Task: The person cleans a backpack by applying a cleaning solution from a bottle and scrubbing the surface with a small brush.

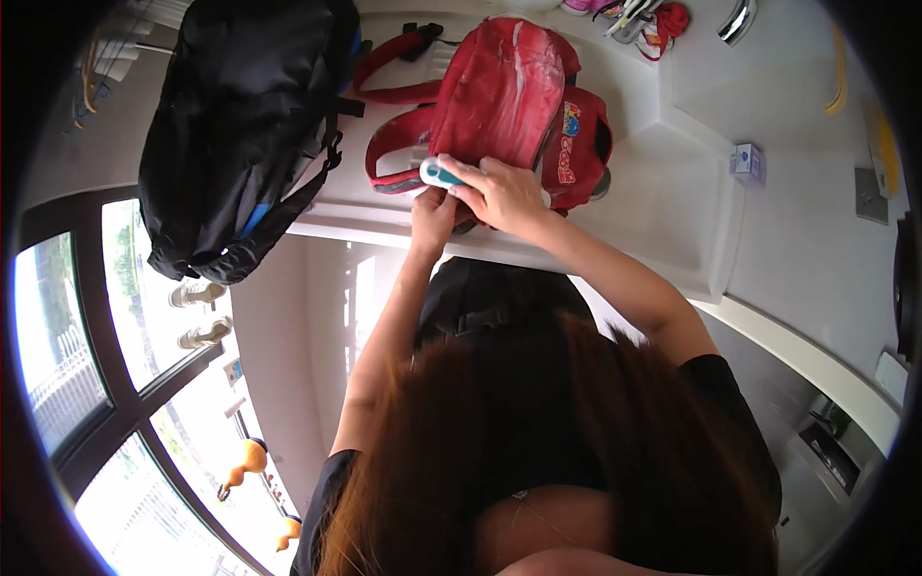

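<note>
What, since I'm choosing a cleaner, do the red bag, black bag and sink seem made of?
Red bag: probably synthetic fabric, soft-looking; its creases and looping straps suggest it, though whitish streaks mask the finish.
Black bag: likely nylon or polyester, slightly glossy; highlights follow its folds.
Sink: hard, smooth, white; perhaps ceramic or moulded plastic, as the rigid edges fit either.

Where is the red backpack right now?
The red backpack is at upper centre in the head view, on the white sink, right of the black bag.
</note>
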Motion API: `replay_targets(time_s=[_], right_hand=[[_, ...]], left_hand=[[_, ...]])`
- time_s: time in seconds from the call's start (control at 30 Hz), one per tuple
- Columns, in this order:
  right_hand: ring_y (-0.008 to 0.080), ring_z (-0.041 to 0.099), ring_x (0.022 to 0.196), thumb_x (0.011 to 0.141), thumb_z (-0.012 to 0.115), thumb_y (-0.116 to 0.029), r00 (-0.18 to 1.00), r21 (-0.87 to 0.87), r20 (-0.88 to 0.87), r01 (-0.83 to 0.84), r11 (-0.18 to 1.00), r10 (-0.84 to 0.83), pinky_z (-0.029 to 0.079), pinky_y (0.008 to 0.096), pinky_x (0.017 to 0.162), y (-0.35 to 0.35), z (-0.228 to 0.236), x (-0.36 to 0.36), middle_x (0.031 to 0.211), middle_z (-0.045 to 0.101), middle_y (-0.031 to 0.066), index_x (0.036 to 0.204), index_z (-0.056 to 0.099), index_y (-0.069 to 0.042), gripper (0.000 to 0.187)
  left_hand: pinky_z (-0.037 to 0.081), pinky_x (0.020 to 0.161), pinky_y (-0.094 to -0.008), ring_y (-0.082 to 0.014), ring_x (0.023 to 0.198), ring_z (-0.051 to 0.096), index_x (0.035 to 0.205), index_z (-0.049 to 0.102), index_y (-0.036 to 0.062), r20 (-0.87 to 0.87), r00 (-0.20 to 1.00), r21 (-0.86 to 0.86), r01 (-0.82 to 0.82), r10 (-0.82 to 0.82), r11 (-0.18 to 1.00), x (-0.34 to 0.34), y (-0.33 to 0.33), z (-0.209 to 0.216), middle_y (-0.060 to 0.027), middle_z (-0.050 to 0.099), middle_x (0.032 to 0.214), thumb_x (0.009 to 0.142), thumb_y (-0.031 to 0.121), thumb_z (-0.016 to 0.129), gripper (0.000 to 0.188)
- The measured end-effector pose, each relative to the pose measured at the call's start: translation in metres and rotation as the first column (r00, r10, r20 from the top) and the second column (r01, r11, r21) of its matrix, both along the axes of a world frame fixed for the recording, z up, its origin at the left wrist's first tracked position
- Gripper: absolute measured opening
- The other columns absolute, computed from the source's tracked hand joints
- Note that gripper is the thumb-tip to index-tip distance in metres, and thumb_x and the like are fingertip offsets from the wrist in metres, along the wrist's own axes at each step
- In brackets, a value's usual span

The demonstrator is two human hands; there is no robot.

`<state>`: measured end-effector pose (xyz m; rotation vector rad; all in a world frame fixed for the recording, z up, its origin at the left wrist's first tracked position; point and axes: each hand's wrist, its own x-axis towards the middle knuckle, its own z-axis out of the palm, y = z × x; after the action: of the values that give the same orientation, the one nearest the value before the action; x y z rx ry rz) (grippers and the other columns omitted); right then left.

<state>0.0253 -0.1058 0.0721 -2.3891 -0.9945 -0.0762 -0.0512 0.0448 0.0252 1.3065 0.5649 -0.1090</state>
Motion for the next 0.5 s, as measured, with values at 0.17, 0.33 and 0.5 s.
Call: replay_targets(time_s=[0.17,0.33,0.5], right_hand=[[0.0265,0.063,0.055,0.094,0.069,-0.045,0.998,-0.150,-0.061,0.001,0.989,-0.010,0.052,0.0429,0.050,0.010,-0.011,0.036,0.074,0.058,0.0062,0.145,0.056,-0.045,0.052],[0.0291,0.067,0.062,0.099,0.060,-0.051,0.964,-0.267,0.200,0.225,0.937,-0.175,0.054,0.0416,0.050,-0.004,-0.024,0.154,0.081,0.064,0.0073,0.144,0.055,-0.048,0.046],[0.0331,0.068,0.068,0.096,0.064,-0.046,0.943,-0.240,0.276,0.256,0.936,-0.186,0.057,0.0461,0.058,0.013,-0.026,0.161,0.080,0.066,0.0068,0.140,0.058,-0.045,0.045]], left_hand=[[0.048,0.057,-0.0392,-0.0177,0.057,0.061,0.073,0.064,-0.0037,0.046,0.999,0.641,-0.038,0.012,0.767,0.002,0.002,-0.027,-0.0178,0.066,0.063,0.094,0.030,0.073,0.041],[0.045,0.054,-0.0375,-0.0145,0.053,0.052,0.073,0.063,-0.0045,-0.009,1.000,0.651,0.023,-0.022,0.758,0.006,-0.008,-0.016,-0.0150,0.059,0.057,0.094,0.031,0.074,0.043],[0.044,0.054,-0.0376,-0.0145,0.053,0.051,0.073,0.062,-0.0050,0.060,0.997,0.583,-0.073,0.047,0.809,0.002,-0.005,-0.022,-0.0159,0.059,0.057,0.094,0.032,0.074,0.044]])
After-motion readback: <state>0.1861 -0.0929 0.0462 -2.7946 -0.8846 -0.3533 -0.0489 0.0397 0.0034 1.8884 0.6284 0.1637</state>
